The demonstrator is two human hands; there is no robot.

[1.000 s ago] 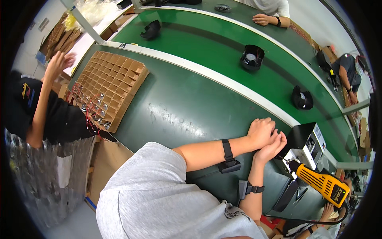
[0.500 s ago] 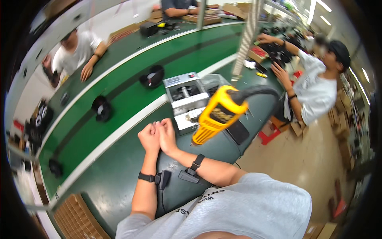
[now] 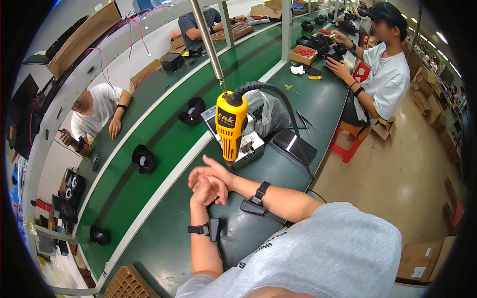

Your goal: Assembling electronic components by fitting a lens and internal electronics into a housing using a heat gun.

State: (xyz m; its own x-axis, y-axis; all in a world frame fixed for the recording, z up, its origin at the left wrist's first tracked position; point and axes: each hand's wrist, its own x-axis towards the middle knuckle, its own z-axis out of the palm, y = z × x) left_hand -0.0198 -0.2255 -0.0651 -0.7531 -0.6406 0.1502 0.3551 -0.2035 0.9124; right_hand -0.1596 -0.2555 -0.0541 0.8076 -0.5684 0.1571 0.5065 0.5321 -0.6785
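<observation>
My left hand (image 3: 209, 191) and my right hand (image 3: 212, 172) meet at the wrists above the dark green bench, with no object visible in either. The right hand's fingers are stretched out, slightly blurred, and its thumb is raised. The left hand's fingers curl in beside the right wrist. Just above them hangs a yellow electric screwdriver (image 3: 231, 124), tip down, with a black cable at its top; neither hand appears to hold it. Behind it stands a silver metal box-shaped device (image 3: 251, 149), partly hidden. Black straps with small dark modules sit on both my forearms.
A black smartphone (image 3: 295, 146) and a clear plastic bag of dark parts (image 3: 268, 114) lie to the right. Black round housings (image 3: 143, 159) ride the green conveyor belt (image 3: 171, 144) at left. A co-worker in white (image 3: 385, 74) handles parts at far right. A cardboard divider (image 3: 126, 283) stands lower left.
The view has shifted, and the screwdriver now hangs more upright. My hands have gone from pressed together to crossed at the wrists, with the right fingers opened out.
</observation>
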